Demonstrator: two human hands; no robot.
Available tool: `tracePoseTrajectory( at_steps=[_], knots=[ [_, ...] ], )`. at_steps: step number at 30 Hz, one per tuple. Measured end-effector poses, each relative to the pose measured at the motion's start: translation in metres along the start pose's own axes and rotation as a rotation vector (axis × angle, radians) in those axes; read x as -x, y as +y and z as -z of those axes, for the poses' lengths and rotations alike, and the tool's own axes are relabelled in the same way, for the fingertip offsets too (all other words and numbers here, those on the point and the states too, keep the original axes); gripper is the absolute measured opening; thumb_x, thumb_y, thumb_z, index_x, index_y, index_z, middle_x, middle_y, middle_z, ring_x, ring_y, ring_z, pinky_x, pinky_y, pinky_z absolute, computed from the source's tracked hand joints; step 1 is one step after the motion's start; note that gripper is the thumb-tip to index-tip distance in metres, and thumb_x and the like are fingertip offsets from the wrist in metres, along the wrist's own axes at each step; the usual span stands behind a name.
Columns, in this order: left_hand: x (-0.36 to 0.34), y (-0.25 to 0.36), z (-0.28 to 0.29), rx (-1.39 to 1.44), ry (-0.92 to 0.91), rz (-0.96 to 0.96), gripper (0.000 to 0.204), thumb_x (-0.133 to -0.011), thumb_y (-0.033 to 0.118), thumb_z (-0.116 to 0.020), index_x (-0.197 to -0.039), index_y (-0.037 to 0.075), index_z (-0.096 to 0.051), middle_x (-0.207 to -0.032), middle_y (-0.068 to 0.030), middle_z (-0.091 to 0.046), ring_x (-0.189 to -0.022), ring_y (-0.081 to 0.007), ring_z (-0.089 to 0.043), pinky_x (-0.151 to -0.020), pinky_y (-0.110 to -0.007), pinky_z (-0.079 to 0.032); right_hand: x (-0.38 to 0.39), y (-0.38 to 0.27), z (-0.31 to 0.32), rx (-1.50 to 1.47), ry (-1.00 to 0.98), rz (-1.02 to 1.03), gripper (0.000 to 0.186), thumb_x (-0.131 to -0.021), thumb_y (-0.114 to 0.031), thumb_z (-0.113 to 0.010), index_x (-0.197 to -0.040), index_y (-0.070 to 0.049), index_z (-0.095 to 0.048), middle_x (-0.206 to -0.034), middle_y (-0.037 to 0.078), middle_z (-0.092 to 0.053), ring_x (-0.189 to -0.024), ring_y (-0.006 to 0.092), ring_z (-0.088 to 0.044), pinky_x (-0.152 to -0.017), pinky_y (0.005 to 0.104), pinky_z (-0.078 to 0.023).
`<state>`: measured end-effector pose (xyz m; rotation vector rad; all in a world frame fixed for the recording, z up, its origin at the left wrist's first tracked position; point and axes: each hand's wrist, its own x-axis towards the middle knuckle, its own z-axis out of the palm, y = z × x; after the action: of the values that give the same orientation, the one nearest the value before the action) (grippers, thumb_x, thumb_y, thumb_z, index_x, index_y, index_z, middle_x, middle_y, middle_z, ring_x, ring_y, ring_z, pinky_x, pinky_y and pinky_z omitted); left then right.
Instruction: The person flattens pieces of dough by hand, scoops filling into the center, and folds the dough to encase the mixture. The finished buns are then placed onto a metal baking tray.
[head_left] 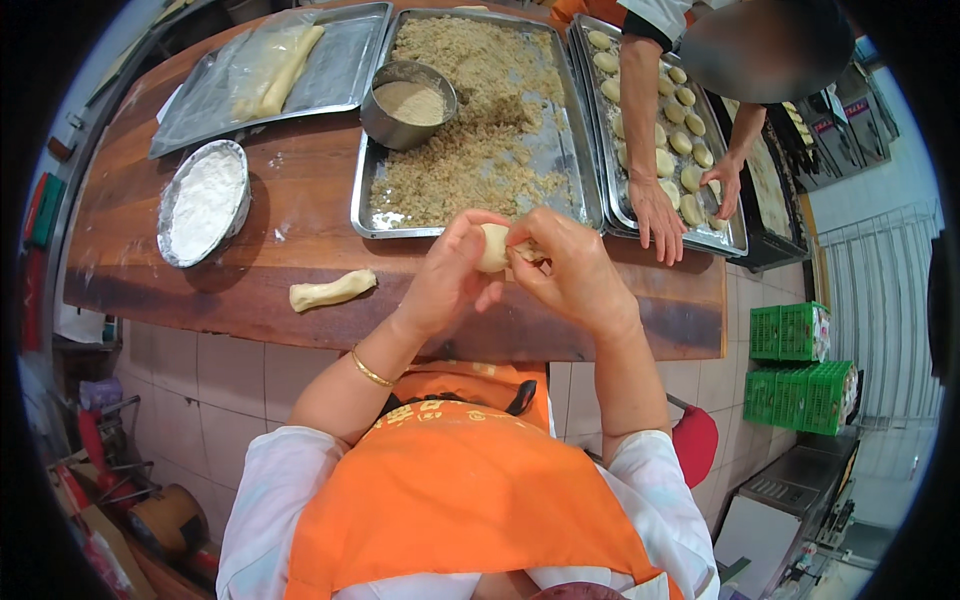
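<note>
Flour bowl [238, 216] on the desk [115, 235], well left of the left hand [455, 268]. Dough roll [332, 290] lies nearer, left of the same hand. Left hand holds a dough piece [493, 248], between both hands; right hand [572, 262] pinches its edge.

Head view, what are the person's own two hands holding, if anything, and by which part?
A pale dough piece: the left hand holds it around its left side, the right hand at its right side.
</note>
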<state>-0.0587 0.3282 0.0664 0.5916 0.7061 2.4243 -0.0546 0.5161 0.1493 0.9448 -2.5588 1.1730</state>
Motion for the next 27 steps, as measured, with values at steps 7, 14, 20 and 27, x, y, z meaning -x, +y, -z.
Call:
tracePoseTrajectory(
  at_steps=[7, 14, 20, 27],
  knots=[
    [-0.004, 0.001, -0.014, -0.008, 0.217, 0.067, 0.045, -0.108, 0.046, -0.036, -0.13, 0.009, -0.048, -0.108, -0.0062, -0.062, -0.093, -0.0149, -0.06, -0.074, -0.028, -0.05, 0.003, 0.003, -0.002, -0.023, 0.013, -0.019, 0.018, -0.079, 0.0, -0.069, -0.093, -0.004, -0.059, -0.082, 0.012, -0.06, -0.071, 0.0287, -0.063, -0.064, 0.035, -0.051],
    [0.0, -0.014, 0.025, 0.075, 0.107, 0.122, 0.047, -0.108, 0.048, -0.037, -0.126, 0.008, -0.054, -0.115, -0.0055, -0.06, -0.101, -0.0142, -0.06, -0.084, -0.029, -0.051, 0.0, 0.002, -0.012, -0.022, -0.009, 0.069, 0.02, -0.077, 0.001, -0.07, -0.092, -0.005, -0.058, -0.083, 0.012, -0.061, -0.074, 0.0311, -0.063, -0.065, 0.0363, -0.051],
    [0.002, 0.003, -0.004, -0.428, 0.31, 0.138, 0.042, -0.108, 0.036, -0.04, -0.133, 0.005, -0.051, -0.119, -0.004, -0.059, -0.11, -0.0129, -0.057, -0.098, -0.031, -0.046, 0.005, 0.009, -0.017, -0.025, -0.029, 0.05, 0.023, -0.076, 0.002, -0.07, -0.094, -0.005, -0.057, -0.084, 0.012, -0.061, -0.076, 0.0326, -0.063, -0.067, 0.0377, -0.052],
    [0.033, 0.007, 0.008, -0.826, 0.233, 0.144, 0.041, -0.091, 0.016, -0.069, -0.128, 0.003, -0.058, -0.117, -0.0086, -0.061, -0.114, -0.0195, -0.057, -0.099, -0.033, -0.045, 0.007, 0.004, -0.032, -0.029, -0.127, 0.019, 0.022, -0.076, 0.003, -0.068, -0.095, -0.004, -0.059, -0.091, 0.013, -0.062, -0.083, 0.0321, -0.064, -0.069, 0.0376, -0.052]
  ],
)
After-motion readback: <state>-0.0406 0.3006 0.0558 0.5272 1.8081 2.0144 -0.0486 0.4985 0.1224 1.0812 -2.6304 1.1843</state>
